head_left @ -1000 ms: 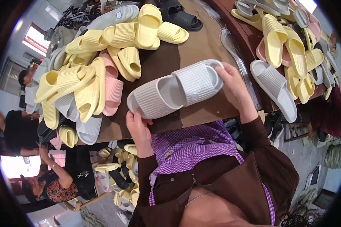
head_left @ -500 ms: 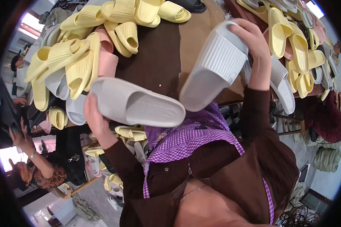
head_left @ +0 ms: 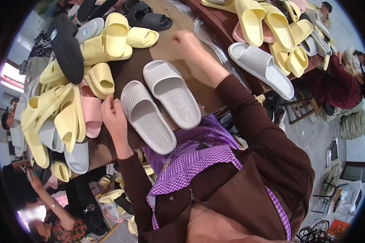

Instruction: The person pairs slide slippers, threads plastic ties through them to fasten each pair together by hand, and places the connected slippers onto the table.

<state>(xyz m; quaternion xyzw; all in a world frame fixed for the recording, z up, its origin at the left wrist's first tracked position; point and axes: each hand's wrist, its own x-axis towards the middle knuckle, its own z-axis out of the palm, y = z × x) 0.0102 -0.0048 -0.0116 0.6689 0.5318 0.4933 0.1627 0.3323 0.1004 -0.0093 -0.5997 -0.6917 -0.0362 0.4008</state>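
Note:
Two grey ribbed slide slippers lie side by side on the brown tabletop, soles down, toes away from me. The left slide (head_left: 148,117) sits nearer, its heel over the front edge by my purple checked apron (head_left: 190,156); the right slide (head_left: 172,93) lies slightly farther off. My left hand (head_left: 114,118) is closed beside the left slide's toe, fingers bent together; whether it holds anything is hidden. Farther out, my right hand (head_left: 185,43) is curled shut above the table, near a bundle of clear thin strands (head_left: 205,38). What its fingers hold, if anything, I cannot make out.
Yellow slides (head_left: 71,109), a pink slide (head_left: 92,109) and black slides (head_left: 150,18) are heaped at the left and back. At the right lie a single grey slide (head_left: 261,67) and more yellow slides (head_left: 280,26). A person's arm (head_left: 48,198) shows at lower left.
Both grey slides, held up in my hands before, now rest on the table, let go. My right hand has moved left and away from me. A black slide has appeared over the left heap.

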